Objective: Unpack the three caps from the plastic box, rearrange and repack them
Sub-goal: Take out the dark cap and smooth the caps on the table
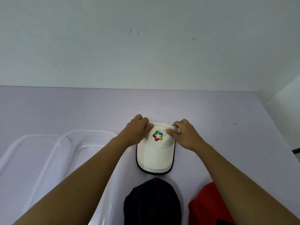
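We have the cream fabric cap with a multicolour logo and dark-edged brim (155, 150) lying flat on the pale lilac tabletop (65, 111) at frame centre, brim toward the bottom of the frame, crown toward the wall. Its long axis runs top to bottom in the picture. Our left hand (138, 129) pinches the crown's upper left edge, our right hand (181, 135) pinches the upper right edge; both sets of fingers are closed on the fabric, thumbs on the front panel beside the logo. The hands sit symmetric about the axis, neither nearer. The cap extends from the fingers down toward us, so any fold or flatten probably runs along that axis, crown toward brim. The navy cap with a red top button (152, 202) lies just below the cream brim, apart from it; the red cap (209, 207) is at lower right. The clear plastic box (90, 137) and what looks like its clear lid (24, 143) sit at left, both empty as far as we can see. All three caps are out; our read is we're in the rearranging step, repack pending.
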Demonstrator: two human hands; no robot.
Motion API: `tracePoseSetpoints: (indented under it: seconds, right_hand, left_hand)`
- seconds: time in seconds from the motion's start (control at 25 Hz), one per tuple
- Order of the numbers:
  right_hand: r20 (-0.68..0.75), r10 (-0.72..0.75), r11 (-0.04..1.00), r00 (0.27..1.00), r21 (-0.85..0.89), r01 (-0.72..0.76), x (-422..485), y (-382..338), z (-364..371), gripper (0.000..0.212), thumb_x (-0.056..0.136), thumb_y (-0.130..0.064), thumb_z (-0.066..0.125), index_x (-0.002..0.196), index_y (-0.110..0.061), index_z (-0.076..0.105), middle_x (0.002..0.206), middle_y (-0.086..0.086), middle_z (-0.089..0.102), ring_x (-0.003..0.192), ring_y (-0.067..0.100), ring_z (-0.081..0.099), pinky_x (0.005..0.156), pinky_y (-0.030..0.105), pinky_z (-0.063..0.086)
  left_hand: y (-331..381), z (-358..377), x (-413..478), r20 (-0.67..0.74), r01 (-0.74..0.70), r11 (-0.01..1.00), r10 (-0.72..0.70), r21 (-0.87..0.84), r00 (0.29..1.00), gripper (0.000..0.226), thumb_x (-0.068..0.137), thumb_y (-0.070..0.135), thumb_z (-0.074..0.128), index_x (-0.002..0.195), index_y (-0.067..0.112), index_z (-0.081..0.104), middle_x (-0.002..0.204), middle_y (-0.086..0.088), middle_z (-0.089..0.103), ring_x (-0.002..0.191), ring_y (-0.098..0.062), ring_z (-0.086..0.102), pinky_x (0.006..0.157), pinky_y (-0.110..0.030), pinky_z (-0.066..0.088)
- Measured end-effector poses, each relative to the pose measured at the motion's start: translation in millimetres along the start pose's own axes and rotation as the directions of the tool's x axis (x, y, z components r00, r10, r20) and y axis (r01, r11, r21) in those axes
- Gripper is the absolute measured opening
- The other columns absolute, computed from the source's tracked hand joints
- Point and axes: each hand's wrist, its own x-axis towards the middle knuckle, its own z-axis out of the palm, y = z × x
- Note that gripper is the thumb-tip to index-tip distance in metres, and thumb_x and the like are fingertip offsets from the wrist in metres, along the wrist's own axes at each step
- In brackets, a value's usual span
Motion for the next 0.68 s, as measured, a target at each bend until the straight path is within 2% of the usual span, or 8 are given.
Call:
tracePoseSetpoints:
  seconds: [0.12, 0.2, 0.32, 0.44, 0.52, 0.6, 0.68]
  right_hand:
    - [-0.012, -0.026, 0.993, 1.000, 0.111, 0.027, 1, -7, 0, 0.029, 0.093, -0.026, 0.053, 0.117, -0.010, 0.055, 0.118, 0.008, 0.052, 0.096, 0.013, 0.046, 0.080, 0.023, 0.036]
    - [-0.026, -0.015, 0.993, 1.000, 0.117, 0.018, 3, -11, 3, 0.029, 0.094, -0.027, 0.050, 0.116, -0.009, 0.056, 0.118, 0.010, 0.055, 0.095, 0.014, 0.048, 0.080, 0.024, 0.037]
    - [-0.037, 0.008, 1.000, 0.999, -0.011, -0.008, 7, -14, 3, 0.033, 0.094, -0.033, 0.048, 0.112, -0.008, 0.058, 0.116, 0.015, 0.054, 0.091, 0.016, 0.046, 0.077, 0.025, 0.034]
    - [-0.064, -0.006, 1.000, 0.998, 0.020, 0.008, 2, -16, 4, 0.040, 0.091, -0.033, 0.053, 0.126, -0.013, 0.048, 0.131, 0.011, 0.045, 0.106, 0.020, 0.050, 0.086, 0.027, 0.040]
    - [-0.129, 0.011, 0.998, 0.992, 0.060, -0.003, -10, -11, 10, 0.056, 0.090, -0.025, 0.056, 0.139, -0.011, 0.032, 0.142, 0.011, 0.033, 0.119, 0.025, 0.049, 0.095, 0.031, 0.041]
    - [-0.126, 0.087, 0.995, 0.988, 0.051, -0.081, -27, -1, 19, 0.067, 0.086, -0.011, 0.057, 0.143, -0.006, 0.021, 0.143, 0.014, 0.028, 0.125, 0.029, 0.044, 0.098, 0.031, 0.038]
    - [0.022, 0.067, 0.997, 0.997, 0.039, -0.068, -43, 5, 30, 0.078, 0.076, -0.009, 0.062, 0.142, -0.006, 0.020, 0.141, 0.012, 0.031, 0.128, 0.027, 0.040, 0.099, 0.027, 0.035]
  left_hand:
    - [9, -2, 1, 0.039, 0.032, 0.993, -0.028, -0.111, 0.999, 0.028, 0.098, 0.027, 0.038, 0.118, 0.010, 0.049, 0.104, -0.007, 0.049, 0.069, -0.020, 0.059, 0.041, -0.018, 0.044]
    - [13, -3, 1, 0.074, 0.017, 0.996, -0.011, -0.084, 0.997, 0.028, 0.099, 0.026, 0.036, 0.117, 0.009, 0.050, 0.103, -0.007, 0.049, 0.066, -0.022, 0.061, 0.042, -0.017, 0.046]
    - [14, -2, 1, 0.063, 0.039, 0.998, -0.041, 0.039, 0.997, 0.036, 0.100, 0.032, 0.032, 0.111, 0.003, 0.050, 0.105, -0.011, 0.047, 0.080, -0.024, 0.055, 0.063, -0.028, 0.048]
    - [14, -2, -6, 0.020, 0.061, 0.991, -0.064, 0.119, 0.998, 0.040, 0.100, 0.036, 0.033, 0.126, 0.008, 0.044, 0.128, -0.013, 0.044, 0.098, -0.027, 0.055, 0.082, -0.033, 0.045]
    - [19, -3, -16, -0.085, 0.139, 0.986, -0.131, 0.096, 0.988, 0.039, 0.099, 0.026, 0.037, 0.133, 0.007, 0.037, 0.136, -0.014, 0.038, 0.105, -0.034, 0.056, 0.086, -0.036, 0.045]
    - [21, 1, -27, -0.139, 0.296, 0.955, -0.290, 0.024, 0.947, 0.032, 0.095, 0.009, 0.039, 0.127, 0.001, 0.040, 0.129, -0.019, 0.046, 0.106, -0.033, 0.056, 0.081, -0.031, 0.041]
    - [19, 16, -37, -0.007, 0.393, 0.920, -0.393, 0.011, 0.920, 0.032, 0.092, 0.002, 0.036, 0.123, 0.000, 0.043, 0.123, -0.019, 0.054, 0.108, -0.032, 0.056, 0.080, -0.030, 0.042]
